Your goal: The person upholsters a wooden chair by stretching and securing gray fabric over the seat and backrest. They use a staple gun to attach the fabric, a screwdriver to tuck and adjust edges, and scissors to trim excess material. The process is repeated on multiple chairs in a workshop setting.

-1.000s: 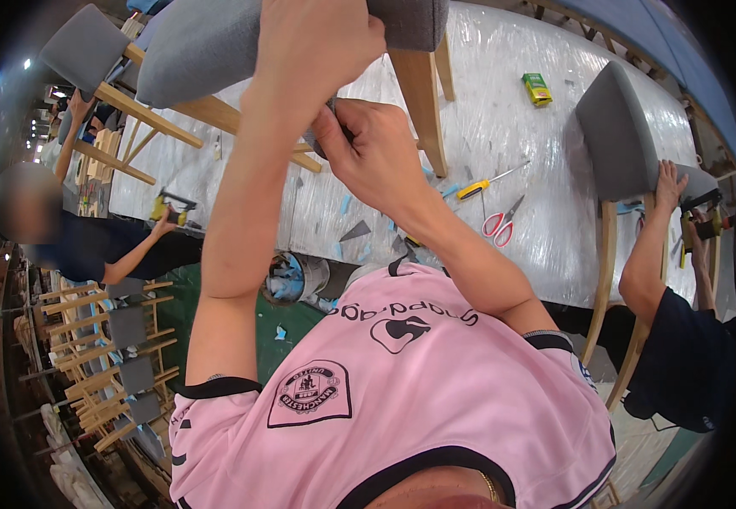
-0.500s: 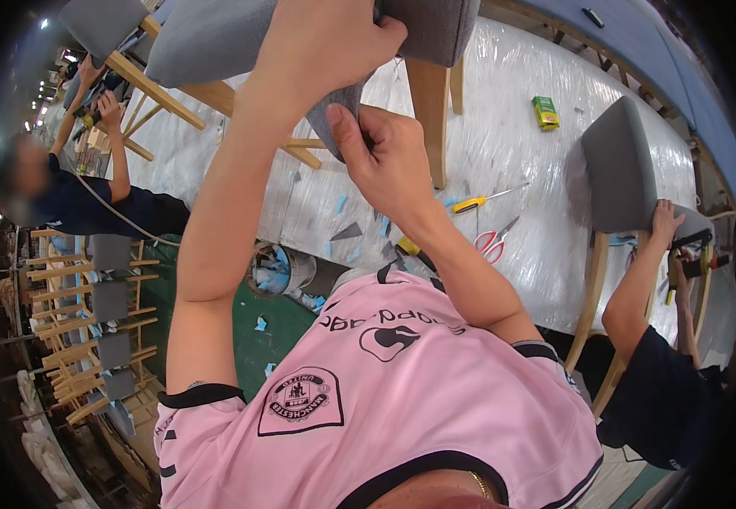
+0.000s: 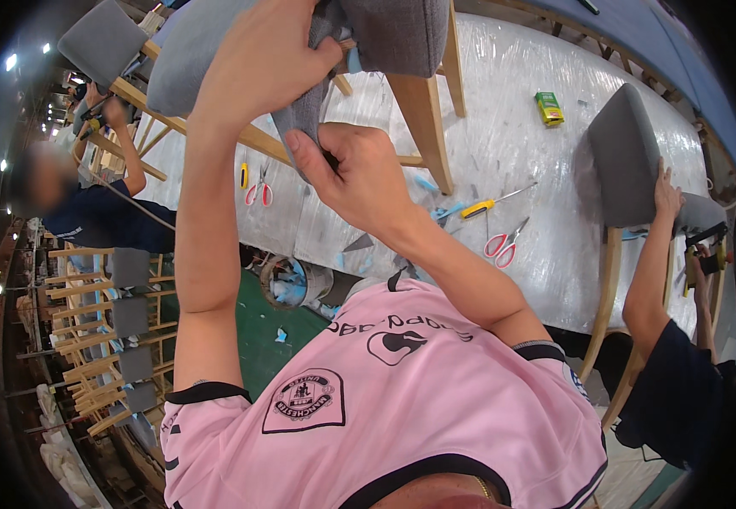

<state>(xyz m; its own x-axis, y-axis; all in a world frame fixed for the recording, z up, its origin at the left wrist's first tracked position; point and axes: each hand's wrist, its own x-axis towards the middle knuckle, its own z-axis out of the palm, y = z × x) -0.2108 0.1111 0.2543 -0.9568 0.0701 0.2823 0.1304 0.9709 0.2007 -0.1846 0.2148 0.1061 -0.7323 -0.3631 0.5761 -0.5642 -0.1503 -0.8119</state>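
A grey upholstered chair (image 3: 406,36) with wooden legs stands at the top of the view on a plastic-covered table. My left hand (image 3: 268,59) is closed on grey fabric where the padded parts meet, its fingertips partly hidden. From there a loose grey fabric flap (image 3: 302,116) hangs down. The flap's lower end is pinched between the thumb and curled fingers of my right hand (image 3: 358,176), just below the left. A bit of light blue shows in the gap beside the left hand's thumb.
On the plastic-covered table (image 3: 546,170) lie a yellow-handled screwdriver (image 3: 478,209), red-handled scissors (image 3: 499,248), another pair of scissors (image 3: 259,191) and a green-yellow box (image 3: 548,109). A scrap bin (image 3: 315,284) stands below. Co-workers handle grey chairs (image 3: 627,153) on both sides; chairs (image 3: 131,314) are stacked at left.
Both hands have shifted left with the fabric, the right also slightly down. The chair appears further left, and scissors and a yellow tool now show beside my left forearm.
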